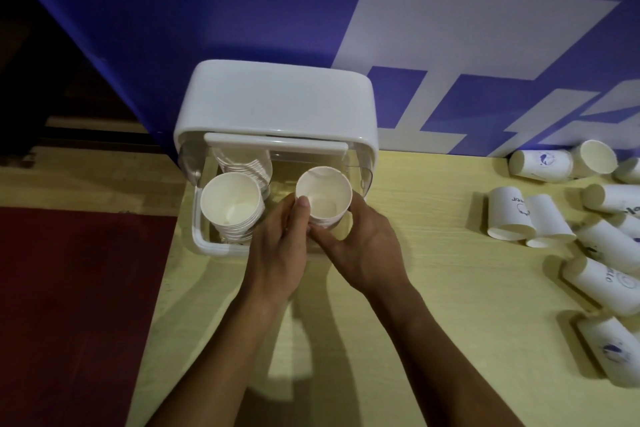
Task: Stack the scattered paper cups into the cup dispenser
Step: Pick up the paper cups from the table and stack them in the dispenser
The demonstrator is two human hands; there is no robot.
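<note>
Paper cup (323, 196), mouth up, sits between both hands over the right half of the open cup dispenser (277, 97), at the near left corner of the table (415, 288). The left hand (280, 246) curls around its left wall with the thumb on the rim. The right hand (363, 250) wraps the right wall from below. So both grips are closed on the paper cup. Rolled rims seem to show under it, so it may top a short stack; I cannot tell for sure.

Beside it, in the left half, stands a nested stack (231, 204), and a second stack (242, 165) leans behind that one under the raised lid.

The step in hand looks like seating this cup in the right bay. It should go well if the cup stays vertical and comes straight down, clear of the lid edge and the neighbouring stack, with the squeeze light enough not to crease the wall. Both hands should let go only once its base is resting.

Many scattered cups (540, 218) lie on their sides well to the right, so much of the task remains.
</note>
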